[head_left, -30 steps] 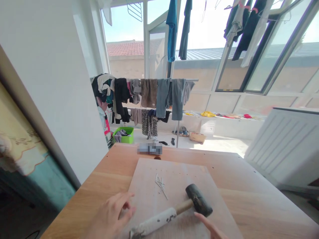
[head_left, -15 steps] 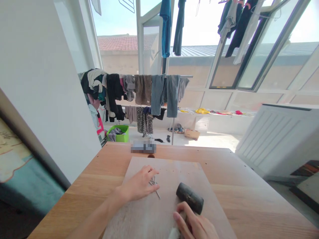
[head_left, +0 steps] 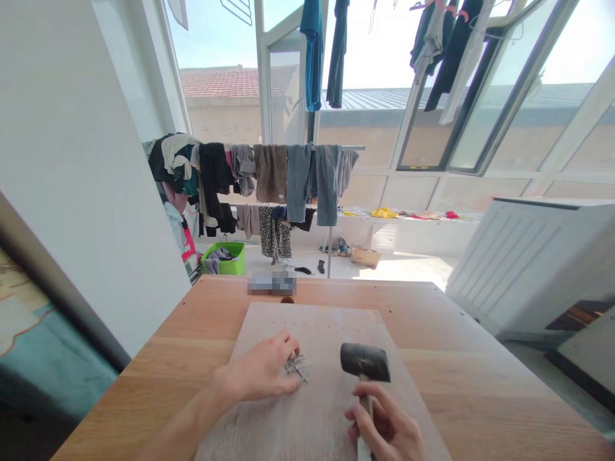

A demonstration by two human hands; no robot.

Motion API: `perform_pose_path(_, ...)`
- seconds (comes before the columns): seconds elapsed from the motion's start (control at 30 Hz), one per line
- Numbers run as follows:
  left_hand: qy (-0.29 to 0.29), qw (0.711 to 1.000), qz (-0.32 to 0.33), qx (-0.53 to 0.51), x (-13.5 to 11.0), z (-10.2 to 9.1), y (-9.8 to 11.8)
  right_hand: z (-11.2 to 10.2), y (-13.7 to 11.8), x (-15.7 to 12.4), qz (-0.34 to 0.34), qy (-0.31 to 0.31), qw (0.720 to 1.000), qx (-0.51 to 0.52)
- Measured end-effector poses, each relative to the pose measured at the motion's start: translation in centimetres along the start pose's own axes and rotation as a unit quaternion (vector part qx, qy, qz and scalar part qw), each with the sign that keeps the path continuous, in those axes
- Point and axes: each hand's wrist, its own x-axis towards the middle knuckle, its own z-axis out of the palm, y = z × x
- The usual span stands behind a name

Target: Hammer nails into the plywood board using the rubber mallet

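Observation:
A pale wooden board (head_left: 327, 323) lies on a wooden table (head_left: 480, 384). My right hand (head_left: 391, 430) is wrapped round the handle of a black-headed mallet (head_left: 365, 362), whose head stands raised just above the board. My left hand (head_left: 264, 368) rests on the board with its fingertips pinched on a small pile of metal nails (head_left: 298, 367) to the left of the mallet head.
Beyond the table stands a rack of hanging clothes (head_left: 269, 176), with a green basket (head_left: 223, 258) on the floor beneath. A white wall (head_left: 72, 160) rises on the left. A white slatted panel (head_left: 533, 262) stands to the right, under open windows.
My left hand reached forward onto the nails and gathered them. My right hand took hold of the mallet's handle and turned the mallet upright, its head facing away from me.

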Motion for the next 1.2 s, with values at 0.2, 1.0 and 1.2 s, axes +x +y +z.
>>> perform_pose_path(0.2,-0.03,0.997,0.069,0.005,2.0,2.2,2.3,0.3,0.3,0.4,-0.016,0.047,0.999,0.004)
perform_pose_path(1.0,-0.069,0.984,0.137,0.094,3.1,0.9,4.4,-1.1,-1.3,0.8,0.015,0.035,0.999,-0.014)
perform_pose_path(1.2,-0.132,0.982,0.136,0.0,4.2,-1.1,4.2,-1.6,-1.9,0.8,0.007,0.09,0.993,-0.081)
